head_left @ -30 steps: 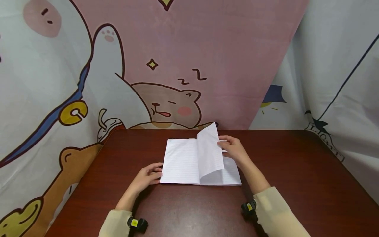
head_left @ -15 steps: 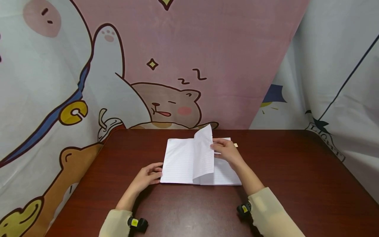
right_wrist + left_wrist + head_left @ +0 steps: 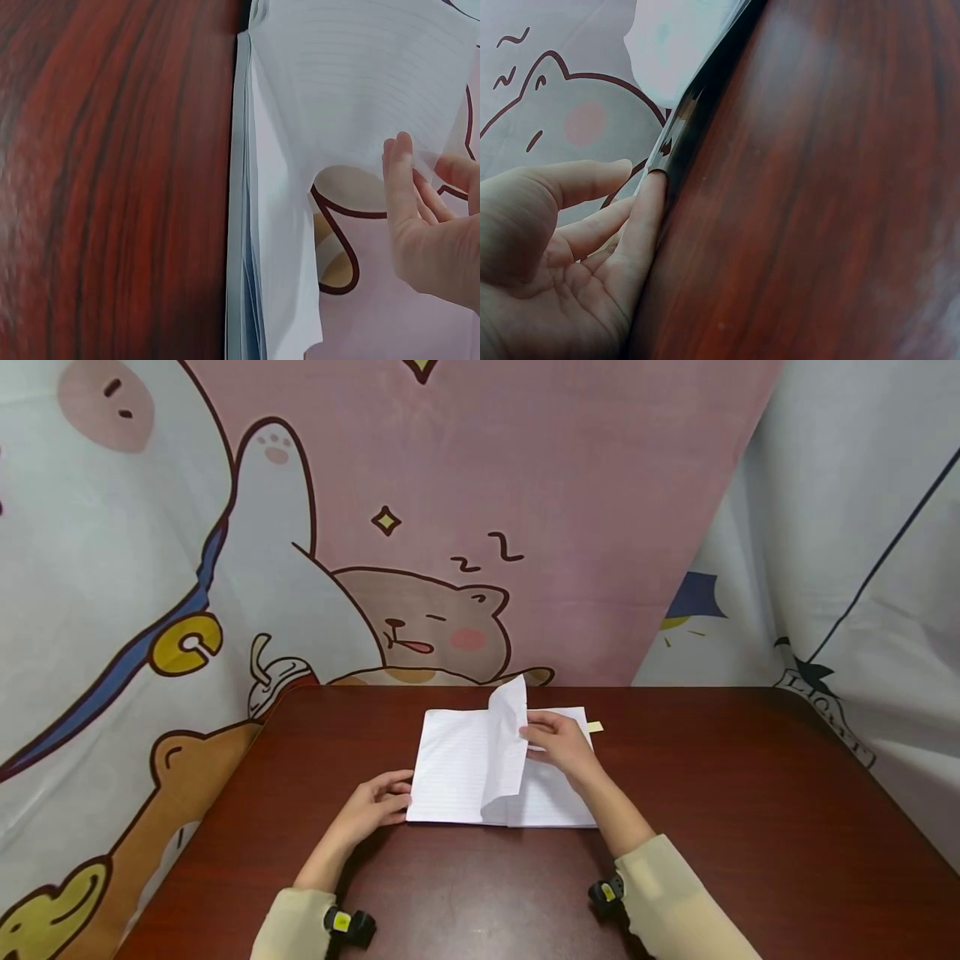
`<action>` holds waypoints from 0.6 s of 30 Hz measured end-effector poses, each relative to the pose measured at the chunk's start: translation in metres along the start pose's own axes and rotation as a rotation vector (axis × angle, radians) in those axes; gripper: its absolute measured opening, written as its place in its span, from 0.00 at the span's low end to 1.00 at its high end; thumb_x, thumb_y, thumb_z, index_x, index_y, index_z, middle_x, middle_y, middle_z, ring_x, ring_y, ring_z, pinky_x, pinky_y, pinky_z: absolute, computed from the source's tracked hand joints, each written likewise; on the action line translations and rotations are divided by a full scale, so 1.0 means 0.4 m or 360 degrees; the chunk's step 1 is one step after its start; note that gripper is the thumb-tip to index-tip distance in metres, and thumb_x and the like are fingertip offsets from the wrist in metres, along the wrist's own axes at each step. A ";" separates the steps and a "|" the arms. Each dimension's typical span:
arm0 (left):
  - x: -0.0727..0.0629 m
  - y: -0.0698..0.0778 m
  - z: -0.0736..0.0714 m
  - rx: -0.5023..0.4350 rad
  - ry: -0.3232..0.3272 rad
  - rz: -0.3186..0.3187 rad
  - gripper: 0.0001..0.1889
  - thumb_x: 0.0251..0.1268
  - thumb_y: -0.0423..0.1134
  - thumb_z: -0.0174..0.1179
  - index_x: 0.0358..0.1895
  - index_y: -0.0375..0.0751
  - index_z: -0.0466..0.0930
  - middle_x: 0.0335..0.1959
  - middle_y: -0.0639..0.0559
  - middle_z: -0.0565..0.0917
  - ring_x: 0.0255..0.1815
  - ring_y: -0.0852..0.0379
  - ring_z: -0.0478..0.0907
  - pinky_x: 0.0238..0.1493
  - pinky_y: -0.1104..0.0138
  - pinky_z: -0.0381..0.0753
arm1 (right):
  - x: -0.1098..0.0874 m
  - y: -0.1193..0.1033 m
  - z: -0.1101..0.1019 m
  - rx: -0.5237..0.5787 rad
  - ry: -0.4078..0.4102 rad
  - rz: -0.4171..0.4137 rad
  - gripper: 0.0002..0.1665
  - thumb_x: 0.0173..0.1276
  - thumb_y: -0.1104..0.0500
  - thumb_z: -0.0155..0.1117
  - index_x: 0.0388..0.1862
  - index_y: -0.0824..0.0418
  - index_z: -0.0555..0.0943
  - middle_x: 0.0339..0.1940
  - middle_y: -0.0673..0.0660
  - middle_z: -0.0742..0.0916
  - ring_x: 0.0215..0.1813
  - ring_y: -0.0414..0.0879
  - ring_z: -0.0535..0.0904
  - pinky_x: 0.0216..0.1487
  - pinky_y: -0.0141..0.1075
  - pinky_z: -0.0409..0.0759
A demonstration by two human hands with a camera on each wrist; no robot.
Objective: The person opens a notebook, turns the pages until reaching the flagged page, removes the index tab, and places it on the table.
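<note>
Lying open on the dark red-brown wooden table (image 3: 480, 893) in the head view, the white lined-paper notebook (image 3: 452, 768) has one raised white page (image 3: 506, 752) pinched by the bare right hand (image 3: 561, 743). Left wrist: the bare left hand (image 3: 562, 255), grip relaxed, touches the notebook's edge. Right wrist: grip grasping that page's edge.

"Where do we see the notebook (image 3: 472, 768)?"

"It lies open just below the middle of the head view, and we make out faint ruled lines on its white left page (image 3: 450, 768)."

"And the leaf (image 3: 505, 756)?"

"Raised and curved near the fold, while a pale tab (image 3: 596, 727) juts from the right edge."
</note>
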State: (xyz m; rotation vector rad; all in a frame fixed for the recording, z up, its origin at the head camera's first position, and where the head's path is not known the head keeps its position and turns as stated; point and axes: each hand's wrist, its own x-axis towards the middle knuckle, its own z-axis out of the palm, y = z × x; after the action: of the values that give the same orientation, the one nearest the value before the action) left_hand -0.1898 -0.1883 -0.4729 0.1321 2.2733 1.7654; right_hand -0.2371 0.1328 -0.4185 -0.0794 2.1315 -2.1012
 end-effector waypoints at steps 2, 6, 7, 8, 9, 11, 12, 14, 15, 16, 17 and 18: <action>0.001 -0.001 0.000 -0.0007 0.0001 0.0000 0.26 0.71 0.33 0.59 0.69 0.30 0.68 0.55 0.32 0.77 0.49 0.55 0.82 0.44 0.67 0.86 | -0.001 -0.003 0.008 0.0005 0.0020 0.0003 0.25 0.72 0.66 0.59 0.64 0.76 0.72 0.49 0.60 0.87 0.40 0.33 0.82 0.46 0.32 0.86; 0.002 -0.001 0.001 -0.0009 0.0006 0.0001 0.26 0.71 0.32 0.59 0.69 0.29 0.68 0.55 0.32 0.77 0.48 0.55 0.82 0.43 0.68 0.86 | 0.005 -0.006 0.026 0.0029 0.0064 0.0022 0.23 0.72 0.65 0.60 0.62 0.75 0.74 0.44 0.56 0.88 0.40 0.34 0.82 0.45 0.32 0.86; 0.002 -0.001 0.001 -0.0008 0.0007 0.0001 0.26 0.71 0.32 0.59 0.69 0.29 0.68 0.55 0.32 0.77 0.48 0.55 0.82 0.43 0.68 0.86 | 0.008 -0.006 0.030 0.0034 0.0073 0.0027 0.22 0.72 0.65 0.60 0.61 0.75 0.74 0.41 0.55 0.87 0.39 0.34 0.81 0.45 0.32 0.86; 0.002 -0.001 0.001 -0.0006 0.0007 0.0003 0.26 0.71 0.32 0.59 0.69 0.29 0.68 0.55 0.32 0.77 0.48 0.55 0.82 0.43 0.68 0.86 | 0.011 -0.006 0.034 0.0041 0.0081 0.0034 0.21 0.72 0.65 0.59 0.60 0.75 0.74 0.39 0.53 0.86 0.39 0.35 0.81 0.45 0.32 0.86; 0.002 -0.001 0.001 -0.0002 0.0009 0.0004 0.25 0.71 0.32 0.59 0.69 0.29 0.69 0.55 0.32 0.77 0.48 0.55 0.82 0.43 0.68 0.86 | 0.014 -0.006 0.039 0.0046 0.0089 0.0041 0.20 0.72 0.65 0.59 0.59 0.75 0.74 0.38 0.51 0.86 0.38 0.35 0.81 0.45 0.33 0.86; 0.001 0.001 0.001 0.0003 0.0009 0.0005 0.26 0.71 0.32 0.59 0.69 0.29 0.69 0.55 0.32 0.78 0.49 0.54 0.82 0.44 0.68 0.86 | 0.017 -0.006 0.048 0.0050 0.0089 0.0051 0.19 0.72 0.65 0.59 0.57 0.75 0.74 0.37 0.51 0.84 0.38 0.36 0.80 0.47 0.35 0.86; 0.000 0.001 0.001 0.0006 0.0007 0.0008 0.26 0.71 0.33 0.59 0.69 0.29 0.68 0.55 0.32 0.78 0.49 0.54 0.82 0.44 0.67 0.86 | 0.018 -0.006 0.052 0.0049 0.0092 0.0055 0.18 0.72 0.65 0.58 0.56 0.75 0.74 0.36 0.51 0.84 0.38 0.36 0.80 0.48 0.36 0.86; -0.001 0.002 0.001 0.0008 0.0005 0.0010 0.26 0.71 0.33 0.59 0.69 0.29 0.68 0.55 0.32 0.78 0.49 0.53 0.82 0.44 0.67 0.86 | 0.020 -0.002 0.061 0.0050 0.0083 0.0058 0.17 0.72 0.65 0.58 0.55 0.74 0.74 0.37 0.51 0.84 0.39 0.36 0.81 0.50 0.38 0.86; -0.001 0.002 0.000 0.0010 0.0005 0.0010 0.26 0.71 0.33 0.59 0.69 0.29 0.68 0.55 0.32 0.77 0.49 0.53 0.82 0.44 0.67 0.87 | 0.021 -0.001 0.065 0.0047 0.0078 0.0057 0.16 0.72 0.66 0.58 0.54 0.74 0.74 0.38 0.52 0.85 0.40 0.36 0.81 0.50 0.39 0.86; -0.002 0.003 0.000 0.0011 0.0004 0.0012 0.26 0.71 0.33 0.59 0.69 0.29 0.68 0.55 0.31 0.77 0.49 0.53 0.83 0.44 0.67 0.87 | 0.022 0.002 0.069 0.0047 0.0075 0.0056 0.16 0.72 0.66 0.57 0.54 0.74 0.74 0.38 0.52 0.85 0.40 0.36 0.81 0.50 0.38 0.86; -0.002 0.003 0.000 0.0011 0.0003 0.0011 0.26 0.71 0.32 0.58 0.69 0.29 0.68 0.55 0.31 0.77 0.49 0.53 0.83 0.44 0.67 0.87 | 0.022 0.004 0.073 0.0047 0.0075 0.0055 0.15 0.72 0.66 0.57 0.54 0.74 0.74 0.38 0.52 0.85 0.40 0.36 0.81 0.50 0.37 0.86; -0.003 0.003 0.000 0.0013 0.0002 0.0012 0.26 0.71 0.33 0.58 0.69 0.29 0.68 0.55 0.31 0.77 0.49 0.53 0.83 0.45 0.67 0.87 | 0.023 0.006 0.077 0.0052 0.0079 0.0057 0.14 0.71 0.67 0.57 0.53 0.73 0.74 0.37 0.52 0.85 0.39 0.36 0.81 0.50 0.36 0.86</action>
State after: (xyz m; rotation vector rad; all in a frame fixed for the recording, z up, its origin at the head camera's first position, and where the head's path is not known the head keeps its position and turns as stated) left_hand -0.1888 -0.1882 -0.4716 0.1411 2.2842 1.7601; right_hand -0.2417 0.1011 -0.4217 0.0140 2.1087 -2.1388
